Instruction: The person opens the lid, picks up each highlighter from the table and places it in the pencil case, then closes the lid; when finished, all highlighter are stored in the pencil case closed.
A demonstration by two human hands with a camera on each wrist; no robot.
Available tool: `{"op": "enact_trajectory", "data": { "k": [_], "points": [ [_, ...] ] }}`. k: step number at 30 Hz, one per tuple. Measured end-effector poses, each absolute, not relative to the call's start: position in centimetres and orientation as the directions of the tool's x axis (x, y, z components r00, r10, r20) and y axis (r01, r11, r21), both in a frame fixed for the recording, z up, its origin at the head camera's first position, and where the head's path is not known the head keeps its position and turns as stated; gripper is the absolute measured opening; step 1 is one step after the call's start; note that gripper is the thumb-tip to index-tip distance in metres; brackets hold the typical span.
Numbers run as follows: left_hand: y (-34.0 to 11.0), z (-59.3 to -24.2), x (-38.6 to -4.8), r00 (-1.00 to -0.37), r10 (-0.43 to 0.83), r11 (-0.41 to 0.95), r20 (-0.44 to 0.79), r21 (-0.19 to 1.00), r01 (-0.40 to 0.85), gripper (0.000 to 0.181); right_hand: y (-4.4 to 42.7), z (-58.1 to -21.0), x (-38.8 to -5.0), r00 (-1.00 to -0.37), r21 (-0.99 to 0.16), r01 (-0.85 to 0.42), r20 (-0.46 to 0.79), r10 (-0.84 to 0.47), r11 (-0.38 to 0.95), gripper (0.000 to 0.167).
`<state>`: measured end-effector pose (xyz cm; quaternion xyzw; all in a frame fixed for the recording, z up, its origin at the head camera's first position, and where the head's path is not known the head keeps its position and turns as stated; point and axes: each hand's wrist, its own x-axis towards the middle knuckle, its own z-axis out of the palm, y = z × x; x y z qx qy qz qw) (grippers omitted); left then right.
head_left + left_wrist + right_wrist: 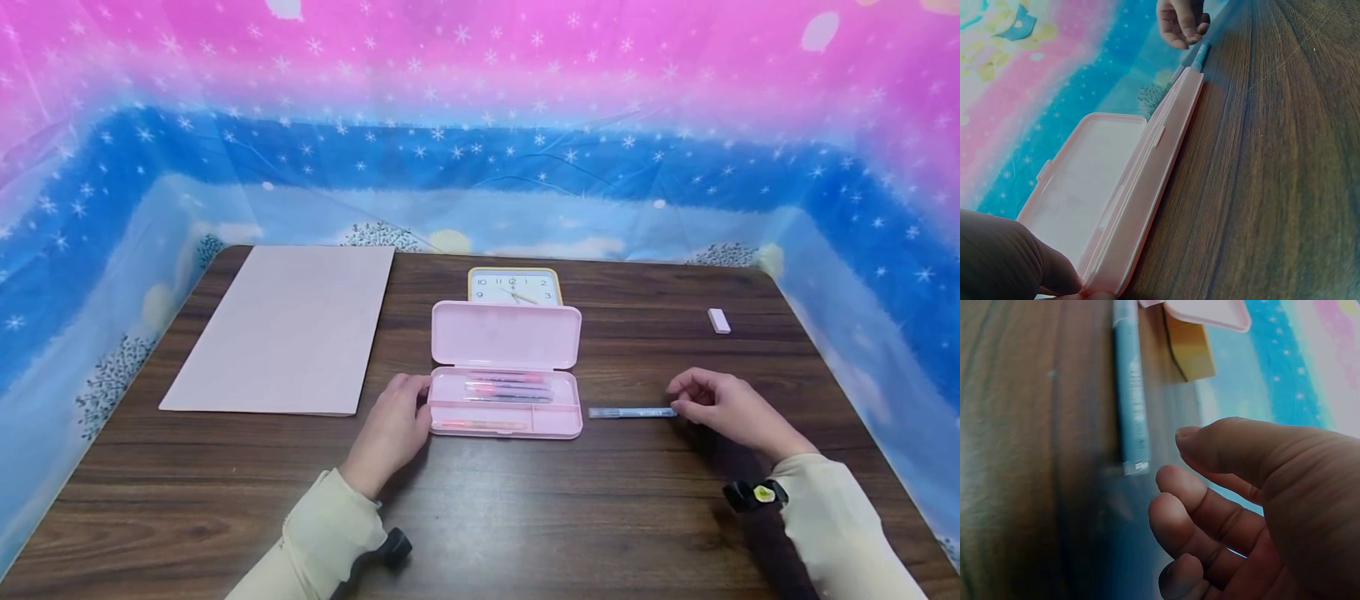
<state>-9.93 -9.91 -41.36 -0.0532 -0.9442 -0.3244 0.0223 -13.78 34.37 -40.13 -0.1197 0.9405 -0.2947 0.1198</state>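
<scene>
A pink pencil case (557, 423) lies with its lid (506, 335) raised, and several slim pens or pencils (510, 391) rest in its compartments. At its left end my left hand (392, 429) grips the edge; the left wrist view shows the thumb (1059, 270) against that end. A blue pen (633, 412) lies on the table to the right of the case. Beside the pen's right end is my right hand (723, 407), its fingers loosely bent. In the right wrist view, a small gap separates the thumb (1222, 447) from the blue pen (1132, 394).
Behind the raised lid is a yellow-framed clock (513, 286), partly hidden. A large pale board or folder (288, 333) lies on the left of the wooden table (510, 517). A small white eraser (718, 321) lies at the far right. Patterned cloth (480, 150) hangs around the table.
</scene>
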Motion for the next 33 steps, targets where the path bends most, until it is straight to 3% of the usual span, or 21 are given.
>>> {"op": "enact_trajectory", "data": {
  "k": [15,33],
  "points": [
    [-9.9,-41.3,-9.9,-0.993,0.086,0.788,0.078,0.605,0.116,0.033,34.4,-41.3,-14.0,-0.925,-0.555,-0.186,-0.179,-0.335,0.811,0.007],
    [-9.8,-41.2,-10.0,-0.995,0.083,0.788,0.053,0.608,0.098,0.034,34.6,-39.9,-13.4,-0.928,-0.549,-0.155,-0.204,-0.312,0.821,0.005]
  ]
}}
